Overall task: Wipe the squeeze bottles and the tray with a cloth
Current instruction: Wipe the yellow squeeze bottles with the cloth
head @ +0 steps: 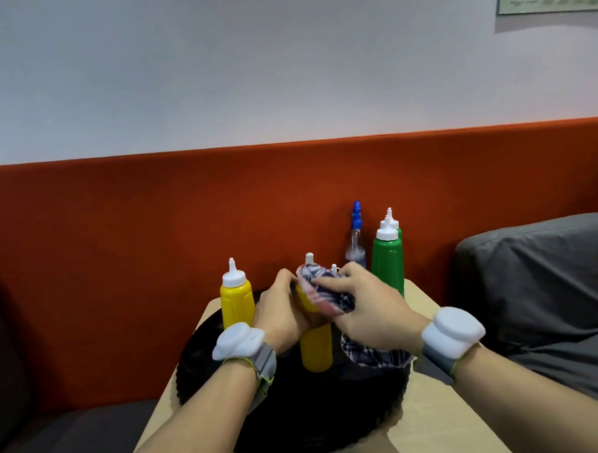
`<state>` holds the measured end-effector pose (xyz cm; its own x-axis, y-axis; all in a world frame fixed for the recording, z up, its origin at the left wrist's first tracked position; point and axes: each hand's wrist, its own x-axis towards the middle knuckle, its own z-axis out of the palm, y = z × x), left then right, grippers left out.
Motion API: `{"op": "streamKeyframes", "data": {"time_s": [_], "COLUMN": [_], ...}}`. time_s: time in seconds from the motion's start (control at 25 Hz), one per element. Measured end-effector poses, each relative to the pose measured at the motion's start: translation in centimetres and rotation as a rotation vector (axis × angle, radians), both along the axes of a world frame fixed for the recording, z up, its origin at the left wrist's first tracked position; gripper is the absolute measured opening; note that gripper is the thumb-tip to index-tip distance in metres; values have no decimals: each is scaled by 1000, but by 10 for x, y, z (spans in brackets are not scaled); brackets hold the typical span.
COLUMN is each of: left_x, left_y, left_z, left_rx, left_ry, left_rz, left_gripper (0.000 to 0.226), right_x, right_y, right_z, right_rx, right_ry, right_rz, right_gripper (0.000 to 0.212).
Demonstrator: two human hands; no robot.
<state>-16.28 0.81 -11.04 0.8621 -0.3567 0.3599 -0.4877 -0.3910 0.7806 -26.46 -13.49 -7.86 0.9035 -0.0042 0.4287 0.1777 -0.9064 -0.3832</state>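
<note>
An orange-red padded backrest (289, 199) spans the view behind a pale wooden desk (433, 422), with a grey cushion (540, 284) at 3 o'clock. On the desk lies a round black tray (299, 425), its scalloped rim showing at 9 o'clock. A yellow squeeze bottle (316, 349) is held above the tray's middle; the left hand (281, 316) has its grip wrapped round the bottle's upper body. The right hand (366, 309) has its grip pinching a checked cloth (327, 290) against the bottle's shoulder, the loose end hanging at 4 o'clock. A second yellow bottle (236, 297) stands at the tray's 10 o'clock edge. Two green bottles (387, 260) stand one behind the other at 1 o'clock, just beside a clear spray bottle (356, 241) with a blue top. Both wrists carry white wristband devices (453, 329).
</note>
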Motion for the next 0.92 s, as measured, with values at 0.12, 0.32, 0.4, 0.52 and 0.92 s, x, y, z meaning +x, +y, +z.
{"op": "streamKeyframes", "data": {"time_s": [0.12, 0.32, 0.4, 0.52, 0.92], "left_x": [-1, 1, 2, 4, 0], "left_y": [-1, 0, 1, 2, 1], "left_z": [6, 9, 6, 3, 0], "left_rx": [46, 5, -23, -67, -81], "left_ry": [82, 150, 147, 168, 169], "left_rz": [-61, -77, -74, -70, -65], "left_gripper": [72, 56, 56, 51, 48], "right_x": [15, 37, 34, 26, 15], "right_y": [-14, -7, 0, -9, -14], "right_z": [22, 38, 21, 7, -16], "right_rx": [235, 64, -7, 67, 125], "right_ry": [-42, 39, 29, -32, 39], "right_rz": [-34, 23, 35, 48, 55], "right_gripper": [63, 69, 71, 69, 66]}}
